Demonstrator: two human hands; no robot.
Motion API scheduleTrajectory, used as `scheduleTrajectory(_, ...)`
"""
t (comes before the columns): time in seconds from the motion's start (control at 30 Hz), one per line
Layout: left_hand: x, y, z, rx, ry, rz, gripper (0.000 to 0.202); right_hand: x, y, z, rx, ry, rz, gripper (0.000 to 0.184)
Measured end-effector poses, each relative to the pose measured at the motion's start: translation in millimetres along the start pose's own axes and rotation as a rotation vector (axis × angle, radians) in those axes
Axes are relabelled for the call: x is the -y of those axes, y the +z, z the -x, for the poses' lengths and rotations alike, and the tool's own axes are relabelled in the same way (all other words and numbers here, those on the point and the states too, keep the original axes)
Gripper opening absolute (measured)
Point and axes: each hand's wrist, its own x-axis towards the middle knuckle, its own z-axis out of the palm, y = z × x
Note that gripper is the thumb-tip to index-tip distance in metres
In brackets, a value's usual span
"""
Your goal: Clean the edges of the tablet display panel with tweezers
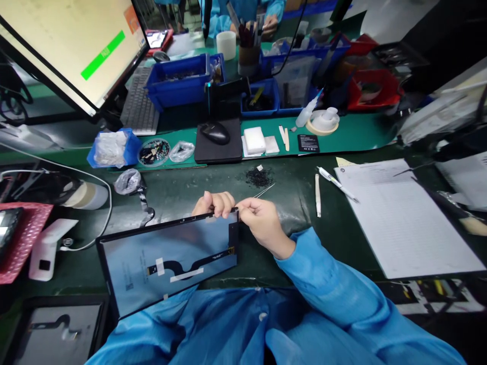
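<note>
A tablet display panel (133,263) is tilted up in front of me, its back facing me, with a black ribbon cable (182,268) and white tape strips on it. My left hand (215,204) is closed over its top edge near the right corner. At that corner my right hand (262,220) is closed in a pinch against the frame; whatever lies between its fingertips is hidden. Thin metal tweezers (265,190) stick out just behind the right hand; whether the hand holds them, I cannot tell. Beyond them lies a pile of small black scraps (259,176).
Another panel (57,329) rests in a black frame at lower left. Lined paper (403,218), a pen (337,183) and a pale stick (317,195) lie right. Blue bins (178,81), a mouse (215,133) and a monitor (76,45) stand behind. A co-worker's hand (270,25) shows across the bench.
</note>
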Motion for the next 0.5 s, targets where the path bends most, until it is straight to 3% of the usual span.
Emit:
scheduleTrajectory(0.13,-0.5,-1.2,-0.9,-0.016,0.017,-0.022,0.068,0.1,-0.6,-2.4,0.038,0.022,-0.068,0.019)
scheduleTrajectory(0.33,-1.5,-2.5,-3.8,0.062,0.009,-0.004,0.068,3.8,-6.6,-9.5,0.186,0.147,-0.25,0.016)
scheduleTrajectory(0.5,-3.5,-0.3,-3.5,0.039,-0.024,0.018,0.068,4.9,-10.5,-12.2,0.233,0.144,-0.268,0.01)
